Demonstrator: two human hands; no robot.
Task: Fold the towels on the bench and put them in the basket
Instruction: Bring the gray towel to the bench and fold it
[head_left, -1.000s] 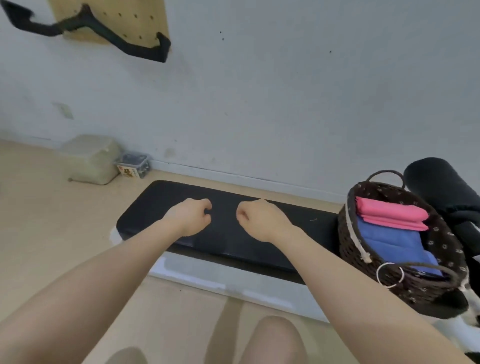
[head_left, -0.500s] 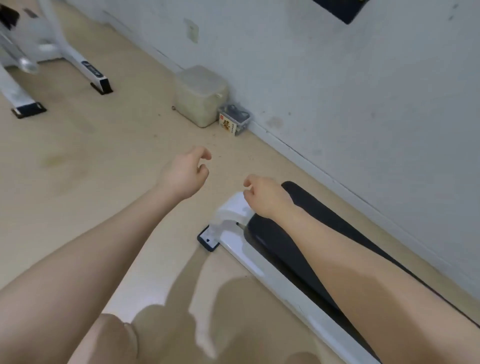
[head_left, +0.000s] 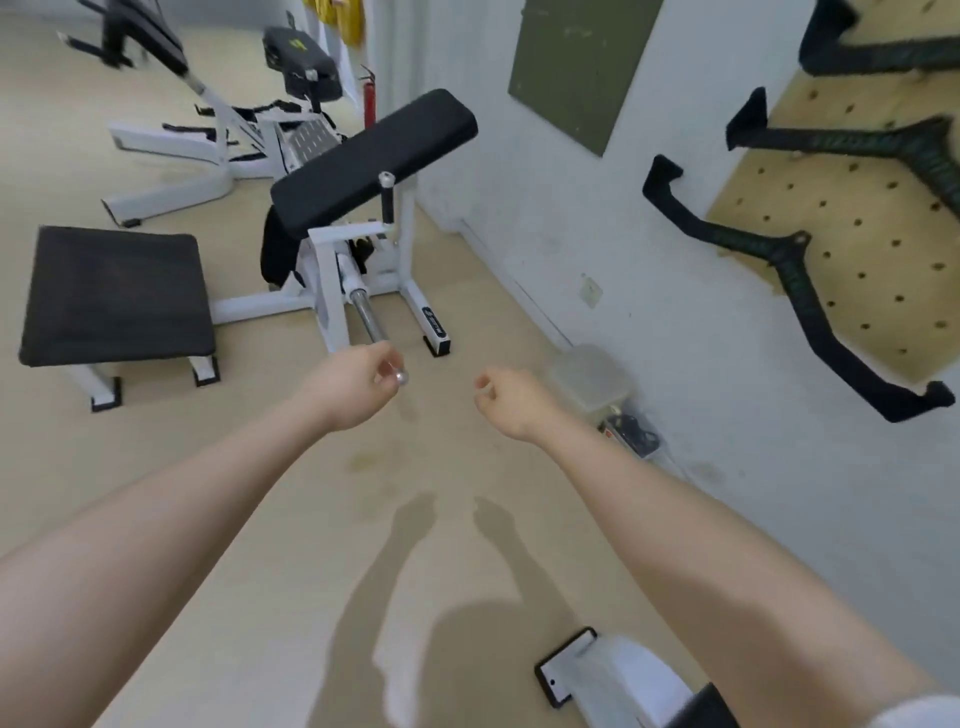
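Only the end of the bench (head_left: 618, 675) shows, at the bottom right: a white foot with a black cap and a sliver of black pad. No towel and no basket are in view. My left hand (head_left: 353, 387) and my right hand (head_left: 511, 402) are stretched out side by side above the bare wooden floor. Both have loosely curled fingers and hold nothing. The tip of a chrome bar (head_left: 366, 317) lies behind my left hand's fingers, apart from them.
A white exercise machine with a slanted black pad (head_left: 371, 150) stands ahead, and a low black seat (head_left: 117, 296) to the left. A translucent box (head_left: 592, 382) and a small container (head_left: 631, 434) sit by the wall. Black handles hang on a pegboard (head_left: 852, 249) at the right.
The view has swung left and up, away from the bench and the basket of folded towels, onto the gym floor. Both hands stayed out in front and their fists have loosened.
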